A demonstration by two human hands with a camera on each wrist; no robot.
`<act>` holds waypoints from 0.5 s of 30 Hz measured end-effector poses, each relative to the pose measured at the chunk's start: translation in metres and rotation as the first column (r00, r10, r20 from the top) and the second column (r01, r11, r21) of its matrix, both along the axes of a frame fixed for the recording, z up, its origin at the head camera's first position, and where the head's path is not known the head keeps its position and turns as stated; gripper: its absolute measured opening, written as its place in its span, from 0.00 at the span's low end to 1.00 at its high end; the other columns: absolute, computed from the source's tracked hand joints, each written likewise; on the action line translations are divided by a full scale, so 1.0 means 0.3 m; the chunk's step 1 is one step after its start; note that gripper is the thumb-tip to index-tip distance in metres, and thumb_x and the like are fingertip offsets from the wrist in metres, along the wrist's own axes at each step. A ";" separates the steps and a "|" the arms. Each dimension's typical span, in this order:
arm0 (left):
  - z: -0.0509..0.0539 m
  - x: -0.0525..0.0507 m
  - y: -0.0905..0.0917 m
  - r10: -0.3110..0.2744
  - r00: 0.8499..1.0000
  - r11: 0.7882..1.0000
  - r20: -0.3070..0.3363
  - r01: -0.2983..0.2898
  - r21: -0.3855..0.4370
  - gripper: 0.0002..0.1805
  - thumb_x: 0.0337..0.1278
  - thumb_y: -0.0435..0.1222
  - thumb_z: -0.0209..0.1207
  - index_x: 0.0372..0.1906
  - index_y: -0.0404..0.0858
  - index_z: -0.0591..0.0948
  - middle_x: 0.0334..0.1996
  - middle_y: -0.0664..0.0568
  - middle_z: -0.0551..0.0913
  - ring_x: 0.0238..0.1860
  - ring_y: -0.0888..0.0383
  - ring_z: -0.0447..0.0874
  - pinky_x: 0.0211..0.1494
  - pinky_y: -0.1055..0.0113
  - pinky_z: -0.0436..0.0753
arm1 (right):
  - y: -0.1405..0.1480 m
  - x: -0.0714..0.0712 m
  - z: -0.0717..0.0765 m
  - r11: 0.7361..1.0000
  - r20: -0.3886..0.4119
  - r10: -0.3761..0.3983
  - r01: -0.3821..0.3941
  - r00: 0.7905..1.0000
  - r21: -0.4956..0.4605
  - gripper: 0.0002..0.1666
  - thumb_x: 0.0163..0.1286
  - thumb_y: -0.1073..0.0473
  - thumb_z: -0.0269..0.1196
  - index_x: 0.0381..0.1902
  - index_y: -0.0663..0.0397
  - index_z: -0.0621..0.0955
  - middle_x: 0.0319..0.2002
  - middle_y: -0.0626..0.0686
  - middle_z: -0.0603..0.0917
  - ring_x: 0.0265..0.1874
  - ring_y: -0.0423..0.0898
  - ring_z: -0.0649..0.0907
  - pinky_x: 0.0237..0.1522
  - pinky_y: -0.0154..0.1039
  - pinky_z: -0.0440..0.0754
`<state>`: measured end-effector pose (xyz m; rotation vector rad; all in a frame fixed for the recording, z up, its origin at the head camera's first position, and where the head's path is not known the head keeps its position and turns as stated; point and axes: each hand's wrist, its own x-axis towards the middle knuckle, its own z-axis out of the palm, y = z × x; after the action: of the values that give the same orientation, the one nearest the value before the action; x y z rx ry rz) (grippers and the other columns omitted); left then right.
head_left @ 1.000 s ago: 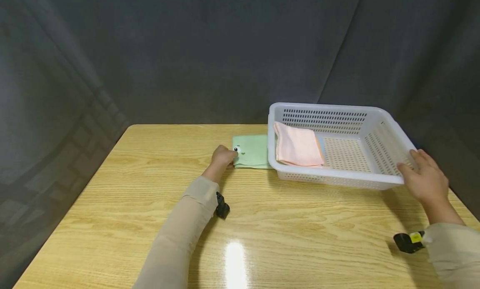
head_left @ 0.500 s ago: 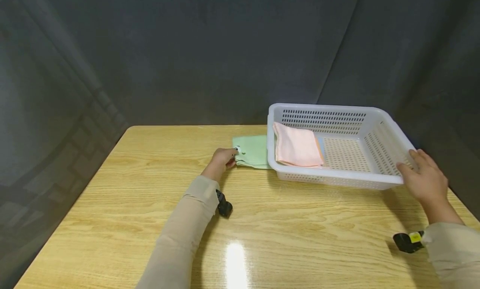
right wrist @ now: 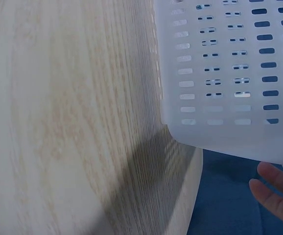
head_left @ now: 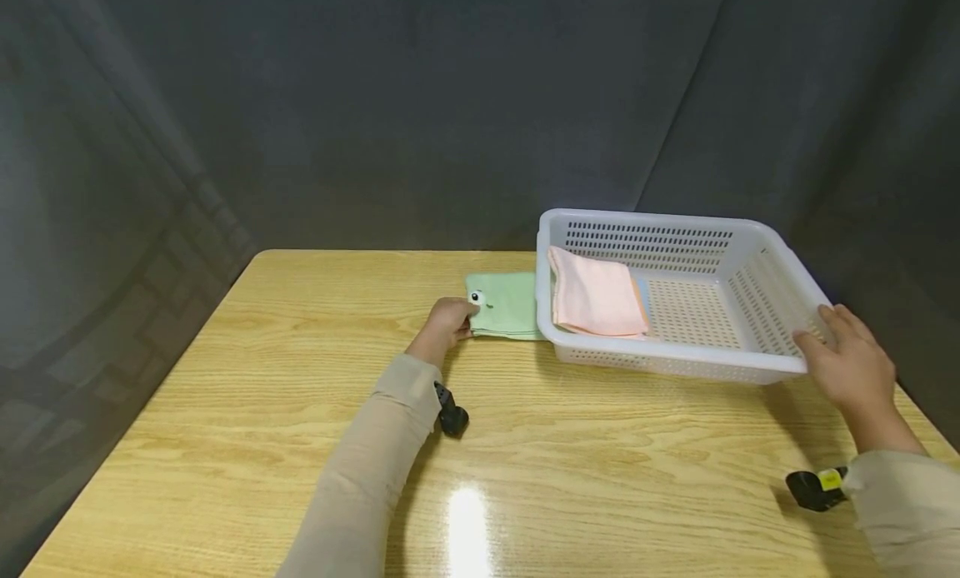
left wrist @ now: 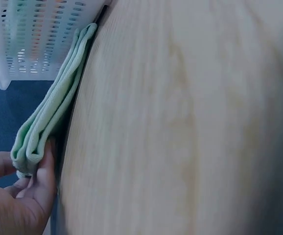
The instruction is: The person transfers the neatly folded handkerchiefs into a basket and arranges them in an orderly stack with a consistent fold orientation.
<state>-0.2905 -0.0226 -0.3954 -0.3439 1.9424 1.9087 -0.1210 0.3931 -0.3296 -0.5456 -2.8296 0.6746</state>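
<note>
A folded green cloth (head_left: 506, 305) with a small eye-like print lies on the table, its right part hidden by the white plastic basket (head_left: 678, 351). My left hand (head_left: 444, 326) pinches the cloth's left edge between thumb and fingers. In the left wrist view, the layered folds of the green cloth (left wrist: 56, 100) rise from that hand (left wrist: 19, 196) towards the basket (left wrist: 36, 39). At the basket's right end, my right hand (head_left: 851, 366) grips the rim. Inside the basket, a folded pink cloth (head_left: 596, 295) lies at the left, with orange and light blue edges showing beside it.
The wooden table (head_left: 262, 378) runs under both arms, its back edge close to a dark grey curtain (head_left: 420, 120). Black wrist cameras hang beside the left sleeve (head_left: 367, 445) and the right sleeve (head_left: 911, 495).
My left hand has shifted very slightly; the corner of the green cloth bent a little and lies flatter again. The right hand and basket stay nearly where they were.
</note>
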 end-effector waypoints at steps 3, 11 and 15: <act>-0.005 0.001 -0.004 0.004 1.000 1.000 0.000 -0.004 0.023 0.16 0.55 0.31 0.52 0.50 0.34 0.71 0.17 0.51 0.66 0.16 0.61 0.62 0.23 0.71 0.70 | -0.001 0.004 0.001 1.000 -0.004 0.010 -0.010 1.000 -0.004 0.37 0.65 0.48 0.40 0.64 0.63 0.43 0.64 0.64 0.37 0.59 0.67 0.40 0.53 0.64 0.39; 0.000 0.003 0.006 0.014 1.000 0.989 -0.010 -0.013 0.146 0.23 0.55 0.32 0.53 0.58 0.39 0.67 0.34 0.50 0.75 0.25 0.61 0.69 0.31 0.72 0.72 | -0.001 0.005 0.005 1.000 -0.012 0.013 -0.013 1.000 -0.003 0.37 0.65 0.49 0.41 0.64 0.63 0.44 0.64 0.64 0.38 0.59 0.67 0.41 0.53 0.63 0.38; 0.002 0.004 0.012 0.036 0.999 0.979 -0.005 -0.034 0.199 0.22 0.54 0.31 0.53 0.56 0.41 0.69 0.36 0.49 0.75 0.28 0.61 0.72 0.32 0.71 0.72 | -0.001 0.004 0.005 1.000 -0.019 0.020 -0.020 1.000 0.002 0.37 0.65 0.49 0.41 0.64 0.64 0.44 0.64 0.64 0.39 0.60 0.67 0.41 0.53 0.63 0.37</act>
<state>-0.2893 -0.0189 -0.3948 -0.3130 1.7410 2.1088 -0.1199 0.3927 -0.3281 -0.5081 -2.8218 0.6772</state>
